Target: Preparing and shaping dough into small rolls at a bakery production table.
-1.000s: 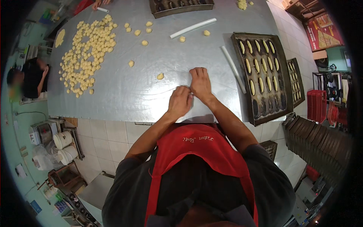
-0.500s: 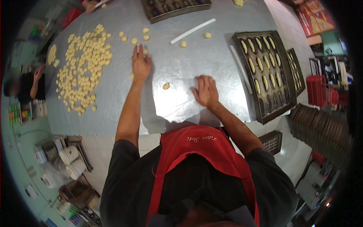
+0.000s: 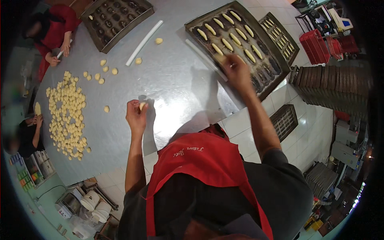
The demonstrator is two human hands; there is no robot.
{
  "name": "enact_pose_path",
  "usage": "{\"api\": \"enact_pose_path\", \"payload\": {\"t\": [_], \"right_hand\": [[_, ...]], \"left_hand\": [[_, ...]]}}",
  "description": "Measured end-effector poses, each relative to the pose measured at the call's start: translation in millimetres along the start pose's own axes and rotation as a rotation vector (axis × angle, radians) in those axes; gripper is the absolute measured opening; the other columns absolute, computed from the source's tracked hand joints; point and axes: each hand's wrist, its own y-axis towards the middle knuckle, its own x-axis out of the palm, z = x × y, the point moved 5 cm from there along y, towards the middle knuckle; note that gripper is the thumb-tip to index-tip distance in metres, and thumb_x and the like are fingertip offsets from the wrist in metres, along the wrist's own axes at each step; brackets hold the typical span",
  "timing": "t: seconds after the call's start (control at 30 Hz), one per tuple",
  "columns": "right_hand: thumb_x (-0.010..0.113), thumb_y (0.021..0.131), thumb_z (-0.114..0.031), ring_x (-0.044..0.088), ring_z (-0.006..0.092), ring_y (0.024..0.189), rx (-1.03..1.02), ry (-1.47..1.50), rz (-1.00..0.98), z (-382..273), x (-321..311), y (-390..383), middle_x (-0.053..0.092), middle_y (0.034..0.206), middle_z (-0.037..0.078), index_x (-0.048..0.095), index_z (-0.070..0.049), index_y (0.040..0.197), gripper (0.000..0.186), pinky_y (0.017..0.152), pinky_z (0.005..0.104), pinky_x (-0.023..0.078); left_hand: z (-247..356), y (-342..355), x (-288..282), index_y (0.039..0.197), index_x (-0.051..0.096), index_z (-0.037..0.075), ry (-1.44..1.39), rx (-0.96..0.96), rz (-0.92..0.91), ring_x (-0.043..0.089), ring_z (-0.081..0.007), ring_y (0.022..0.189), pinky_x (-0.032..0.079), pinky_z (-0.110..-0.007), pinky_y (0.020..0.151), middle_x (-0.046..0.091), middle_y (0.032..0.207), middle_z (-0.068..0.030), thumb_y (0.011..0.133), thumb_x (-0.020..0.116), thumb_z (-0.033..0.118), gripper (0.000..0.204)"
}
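My left hand (image 3: 137, 117) is raised over the near part of the metal table, with its fingers closed round a small ball of dough (image 3: 142, 105). My right hand (image 3: 240, 76) reaches over the dark baking tray (image 3: 276, 66) at the right. A pale, blurred dough stick (image 3: 220, 59) shows at its fingertips, by the tray's left rim. Slim dough sticks (image 3: 235, 39) lie in rows in the tray's hollows, and its near hollows hold none. The right hand hides part of one row.
Many dough balls (image 3: 66, 116) cover the table's left side; a few lie mid-table. A white rod (image 3: 145, 43) and another pale rod (image 3: 206, 60) lie near the trays. A second tray (image 3: 116, 24) sits far left. Two co-workers (image 3: 60, 24) stand at the left.
My right hand has moved from the table to the tray on the right. My left hand has come nearer and picked up a dough ball. The whole view has turned and shifted.
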Motion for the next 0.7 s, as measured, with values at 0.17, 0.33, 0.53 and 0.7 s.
{"api": "enact_pose_path", "payload": {"t": [0.17,0.33,0.53,0.7], "right_hand": [[0.081,0.097,-0.018,0.068,0.013,0.08,-0.212,0.542,0.504,60.5,-147.5,101.0,0.072,0.098,0.011,0.064,0.0,0.128,0.04,0.074,0.0315,0.056],[0.078,0.091,-0.011,0.07,0.0438,0.085,0.24,-0.919,-0.054,225.2,-153.3,126.8,0.073,0.103,0.02,0.064,0.003,0.126,0.04,0.081,0.05,0.058],[0.068,0.091,-0.002,0.061,0.0478,0.122,-0.322,0.055,-0.301,13.0,15.0,13.0,0.067,0.127,0.028,0.062,0.006,0.133,0.043,0.101,0.0551,0.052],[0.068,0.094,-0.001,0.06,0.0468,0.12,-0.532,-0.722,-0.064,-25.0,114.4,-7.6,0.061,0.134,0.03,0.058,0.007,0.137,0.045,0.103,0.052,0.051]], "left_hand": [[-29.9,-51.3,-3.6,0.11,0.068,0.001,-0.143,-0.108,0.007,0.065,-0.0101,0.092,0.052,-0.025,0.086,0.07,0.095,-0.0015,0.1,0.077,0.008,0.016],[-22.5,-71.2,12.8,0.12,0.069,-0.001,-0.19,-0.162,0.054,0.068,-0.0105,0.095,0.053,-0.025,0.09,0.073,0.102,-0.0041,0.1,0.076,0.006,0.022],[2.7,-64.0,94.0,0.128,0.069,-0.001,-0.316,-0.035,0.025,0.072,-0.0142,0.1,0.058,-0.029,0.091,0.075,0.111,-0.0087,0.1,0.07,0.002,0.028],[51.1,-44.7,138.5,0.137,0.07,0.005,0.583,0.377,-0.1,0.07,-0.0329,0.118,0.056,-0.043,0.098,0.075,0.128,-0.0137,0.096,0.074,0.011,0.042]]}}
